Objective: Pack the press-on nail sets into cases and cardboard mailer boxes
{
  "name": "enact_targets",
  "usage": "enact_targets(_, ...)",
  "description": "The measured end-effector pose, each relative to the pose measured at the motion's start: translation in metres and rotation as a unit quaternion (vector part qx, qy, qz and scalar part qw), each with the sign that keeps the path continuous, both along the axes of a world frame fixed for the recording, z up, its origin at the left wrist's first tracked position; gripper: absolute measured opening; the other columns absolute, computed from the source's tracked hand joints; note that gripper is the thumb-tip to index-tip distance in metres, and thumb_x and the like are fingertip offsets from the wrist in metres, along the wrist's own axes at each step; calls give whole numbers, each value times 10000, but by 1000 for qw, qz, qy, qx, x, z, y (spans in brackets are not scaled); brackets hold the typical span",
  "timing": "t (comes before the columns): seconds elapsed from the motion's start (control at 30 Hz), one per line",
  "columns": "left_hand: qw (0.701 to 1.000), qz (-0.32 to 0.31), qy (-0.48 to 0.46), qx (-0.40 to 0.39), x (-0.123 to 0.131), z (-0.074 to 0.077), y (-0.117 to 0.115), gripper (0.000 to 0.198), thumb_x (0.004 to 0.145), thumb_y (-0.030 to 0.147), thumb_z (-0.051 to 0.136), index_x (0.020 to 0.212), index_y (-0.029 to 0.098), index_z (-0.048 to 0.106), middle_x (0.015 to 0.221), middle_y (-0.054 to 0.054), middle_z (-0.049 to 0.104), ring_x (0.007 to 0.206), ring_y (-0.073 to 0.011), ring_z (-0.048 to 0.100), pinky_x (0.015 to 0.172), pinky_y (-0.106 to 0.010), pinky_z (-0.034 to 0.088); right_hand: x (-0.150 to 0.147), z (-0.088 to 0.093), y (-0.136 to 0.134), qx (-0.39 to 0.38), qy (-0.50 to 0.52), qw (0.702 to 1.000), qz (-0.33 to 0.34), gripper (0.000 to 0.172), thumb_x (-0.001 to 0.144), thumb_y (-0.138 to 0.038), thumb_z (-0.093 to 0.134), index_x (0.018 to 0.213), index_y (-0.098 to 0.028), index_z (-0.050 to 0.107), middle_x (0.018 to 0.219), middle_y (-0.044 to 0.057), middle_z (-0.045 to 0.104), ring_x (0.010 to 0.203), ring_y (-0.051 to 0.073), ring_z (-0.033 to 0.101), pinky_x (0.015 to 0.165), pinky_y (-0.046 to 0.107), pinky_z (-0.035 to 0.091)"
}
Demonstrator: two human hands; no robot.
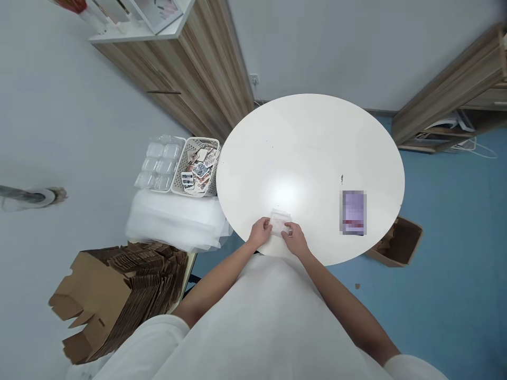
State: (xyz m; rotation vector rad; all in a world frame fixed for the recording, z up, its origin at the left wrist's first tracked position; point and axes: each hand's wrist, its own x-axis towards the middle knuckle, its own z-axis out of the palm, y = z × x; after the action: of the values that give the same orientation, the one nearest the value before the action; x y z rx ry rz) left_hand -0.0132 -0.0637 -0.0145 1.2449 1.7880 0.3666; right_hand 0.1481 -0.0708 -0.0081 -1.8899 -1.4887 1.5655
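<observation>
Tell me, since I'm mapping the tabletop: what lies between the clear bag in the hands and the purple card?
Nothing: the head view shows bare white table between the clear bag and the purple card.

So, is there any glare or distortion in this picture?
Head view: a soft bright glare patch on the white round table just beyond the small clear bag held by the left hand and right hand; wide-angle lens bends cabinets and walls; the purple card is pixelated.

Your left hand and right hand cover the sides of the clear packet, its contents too small to tell. The purple item is blurred out. The basket contents stay unreadable.
</observation>
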Motion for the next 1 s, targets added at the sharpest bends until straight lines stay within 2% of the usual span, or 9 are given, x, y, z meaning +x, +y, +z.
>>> enact_targets(0.17,998,51,-38,13,-26,-3,13,306,775,193,492,1081,187,506,976,-51,605,814,-133,574,750,-264,478,-31,6,17,-22,27,999,-35,419,733,-323,467,1144,-246,445,1253,48,427,988,192,506,807,320,464)
enact_targets(0.3,988,133,-56,57,-67,-5,32,327,768,191,502,1093,158,478,1017,-78,593,882,-137,572,790,-266,478,-76,6,44,-4,51,998,-35,458,716,-335,498,1160,-247,433,1306,44,383,1026,189,491,858,338,453)
enact_targets(0.4,982,160,-55,88,-103,-6,50,279,781,203,484,1054,149,510,1043,-91,585,956,-161,559,836,-292,467,-117,1,70,18,77,997,-24,497,701,-344,528,1179,-252,426,1347,41,339,1067,188,472,892,350,437)
enact_targets(0.53,979,148,-30,134,-145,-7,76,345,774,196,487,1118,161,493,1150,-90,535,1083,-199,493,929,-350,413,-169,-4,104,42,102,994,-6,537,698,-356,542,1208,-250,414,1392,42,265,1119,195,445,940,367,396)
enact_targets(0.67,979,112,-22,170,-169,-9,98,466,763,168,486,1223,153,411,1293,-95,423,1213,-220,365,1035,-376,293,-204,-4,131,56,106,993,-4,582,697,-359,549,1241,-228,388,1413,49,219,1164,201,410,966,354,371)
enact_targets(0.8,981,79,-41,172,-178,-13,109,561,767,182,477,1301,176,304,1374,-86,313,1269,-227,279,1048,-395,262,-217,-2,146,60,105,993,-9,594,700,-354,540,1257,-231,372,1421,41,205,1183,199,394,989,358,347)
enact_targets(1.0,980,43,-42,188,-179,-20,107,664,744,163,492,1343,181,206,1412,-90,226,1296,-238,214,1050,-413,248,-215,-7,149,74,107,991,13,620,687,-339,552,1265,-234,354,1401,44,250,1150,196,424,985,363,355)
